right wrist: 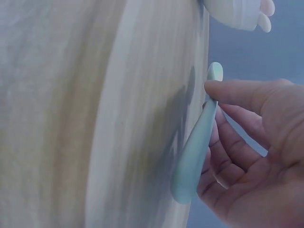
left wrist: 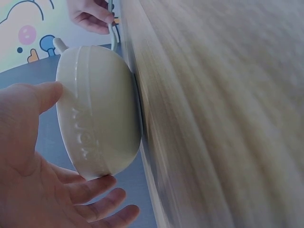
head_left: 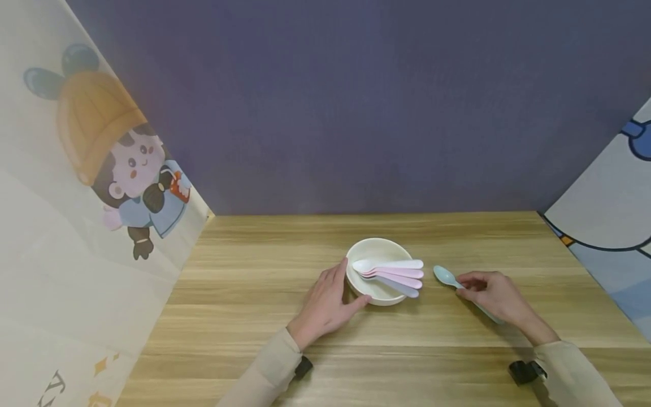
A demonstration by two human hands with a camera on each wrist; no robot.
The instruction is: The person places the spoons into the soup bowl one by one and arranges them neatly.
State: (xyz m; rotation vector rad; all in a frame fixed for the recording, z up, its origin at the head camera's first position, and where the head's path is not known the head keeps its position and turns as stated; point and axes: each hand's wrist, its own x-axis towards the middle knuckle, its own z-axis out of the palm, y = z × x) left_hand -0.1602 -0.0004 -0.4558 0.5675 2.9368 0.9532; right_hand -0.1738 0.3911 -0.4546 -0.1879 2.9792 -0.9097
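A cream bowl (head_left: 380, 249) stands upright on the table, holding several plastic spoons (head_left: 394, 272) in white, pink and greyish lavender, their handles over the right rim. My left hand (head_left: 328, 305) holds the bowl from its near left side. In the left wrist view, the thumb is at the rim of the bowl (left wrist: 104, 109) and the fingers are spread along its side. Right of the bowl, my right hand (head_left: 500, 297) pinches a mint green spoon (head_left: 445, 276) near its neck. The spoon's handle (right wrist: 192, 152) slants just over the table in the right wrist view.
The wood-grain table (head_left: 285, 237) meets a dark blue-grey wall (head_left: 356, 113) at the back. A pale panel with a cartoon child (head_left: 134, 164) borders the left side. Another cartoon panel (head_left: 605, 203) borders the right.
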